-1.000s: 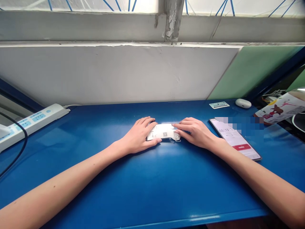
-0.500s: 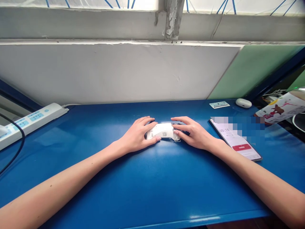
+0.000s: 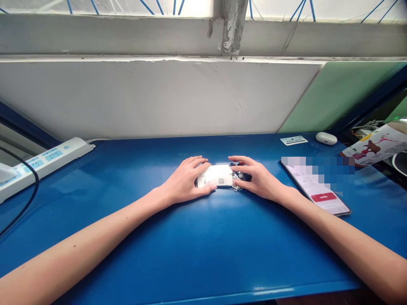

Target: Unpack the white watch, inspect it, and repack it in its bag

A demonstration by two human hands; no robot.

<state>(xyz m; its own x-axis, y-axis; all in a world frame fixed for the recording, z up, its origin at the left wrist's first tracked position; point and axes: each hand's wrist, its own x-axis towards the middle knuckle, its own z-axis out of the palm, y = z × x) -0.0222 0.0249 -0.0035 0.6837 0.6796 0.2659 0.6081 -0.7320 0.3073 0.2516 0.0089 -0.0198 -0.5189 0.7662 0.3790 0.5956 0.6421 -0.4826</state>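
A small flat packet (image 3: pixel 216 176) lies on the blue table, with a white label bearing a square printed code. At its right end are dark, shiny parts and a short bead chain (image 3: pixel 236 187). My left hand (image 3: pixel 186 180) holds the packet's left end, fingers along the far edge and thumb on the near edge. My right hand (image 3: pixel 259 178) is around the right end, its fingers spread and the fingertips at the dark part. A dark piece shows between the right thumb and fingers. What the packet contains is hard to make out.
A phone (image 3: pixel 327 203) showing a red button lies beside my right forearm. Behind it are a card (image 3: pixel 294 140) and a white earbud case (image 3: pixel 326 138). A printed container (image 3: pixel 375 146) leans at far right. A white power strip (image 3: pixel 47 163) with a black cable stands left.
My right thumb and fingers have shifted slightly, showing more of the packet's dark right end. My left hand keeps its hold. The whole view has moved a little.
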